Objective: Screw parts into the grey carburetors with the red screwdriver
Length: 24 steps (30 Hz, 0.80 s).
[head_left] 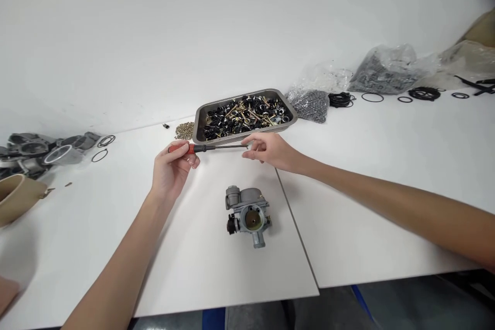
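Observation:
My left hand (pixel 173 167) is closed round the red handle of a screwdriver (pixel 231 147), whose thin dark shaft points right, level above the table. At its tip is my right hand (pixel 268 149), thumb and fingers curled in a pinch. Whatever sits between those fingertips is too small to make out. Nearer to me, below both hands, a grey metal carburetor (pixel 253 216) rests on the white table with its round bore facing me. Neither hand touches it.
Behind the hands stands a metal tray (pixel 198 131) of mixed small parts, with a pile of small brass pieces (pixel 184 130) beside it. Bags of dark parts (pixel 309 104) and black rubber rings (pixel 424 94) lie back right. Carburetor bodies (pixel 33 149) and a beige cup (pixel 21 198) are left.

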Motion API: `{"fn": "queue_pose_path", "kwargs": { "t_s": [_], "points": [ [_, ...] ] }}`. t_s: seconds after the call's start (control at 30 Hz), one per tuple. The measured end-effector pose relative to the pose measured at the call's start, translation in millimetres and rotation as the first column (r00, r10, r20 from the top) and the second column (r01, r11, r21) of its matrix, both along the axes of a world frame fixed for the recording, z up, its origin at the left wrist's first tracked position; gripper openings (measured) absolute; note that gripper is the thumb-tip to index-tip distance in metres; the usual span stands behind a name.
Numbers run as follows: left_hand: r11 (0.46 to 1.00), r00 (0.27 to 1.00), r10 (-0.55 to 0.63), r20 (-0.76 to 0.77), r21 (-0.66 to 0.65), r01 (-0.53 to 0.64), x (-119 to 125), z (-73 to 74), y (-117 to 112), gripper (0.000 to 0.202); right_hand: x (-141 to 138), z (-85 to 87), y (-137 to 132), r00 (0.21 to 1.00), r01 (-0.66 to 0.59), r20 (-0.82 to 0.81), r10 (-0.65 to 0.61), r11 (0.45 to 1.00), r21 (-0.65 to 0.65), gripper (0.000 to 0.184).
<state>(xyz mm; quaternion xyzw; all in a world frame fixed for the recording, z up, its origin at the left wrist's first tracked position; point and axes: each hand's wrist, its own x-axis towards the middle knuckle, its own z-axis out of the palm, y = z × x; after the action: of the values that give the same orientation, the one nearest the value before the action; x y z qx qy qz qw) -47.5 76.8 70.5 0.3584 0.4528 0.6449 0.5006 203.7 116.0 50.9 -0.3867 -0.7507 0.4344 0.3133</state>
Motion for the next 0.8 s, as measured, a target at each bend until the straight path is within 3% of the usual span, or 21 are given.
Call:
{"fn": "queue_pose_path", "kwargs": {
  "t_s": [0.2, 0.53, 0.8],
  "points": [
    [1.000, 1.000, 0.007, -0.008, -0.008, -0.007, -1.0, -2.3, 0.5, 0.006, -0.6, 1.0, -1.3, 0.999, -0.019, -0.034, 0.019, 1.000, -0.002, 0.032],
    [1.000, 0.999, 0.005, -0.037, 0.014, -0.004, -3.5, -3.1, 0.9, 0.009, -0.3, -0.2, -1.6, 0.999, 0.019, -0.038, -0.018, 1.000, 0.016, 0.026],
    [0.999, 0.996, -0.008, -0.092, 0.050, 0.012, -4.8, -2.9, 0.0, 0.010, 0.3, 4.4, -1.8, 0.997, 0.042, 0.054, -0.050, 0.991, 0.127, 0.022]
  ]
}}
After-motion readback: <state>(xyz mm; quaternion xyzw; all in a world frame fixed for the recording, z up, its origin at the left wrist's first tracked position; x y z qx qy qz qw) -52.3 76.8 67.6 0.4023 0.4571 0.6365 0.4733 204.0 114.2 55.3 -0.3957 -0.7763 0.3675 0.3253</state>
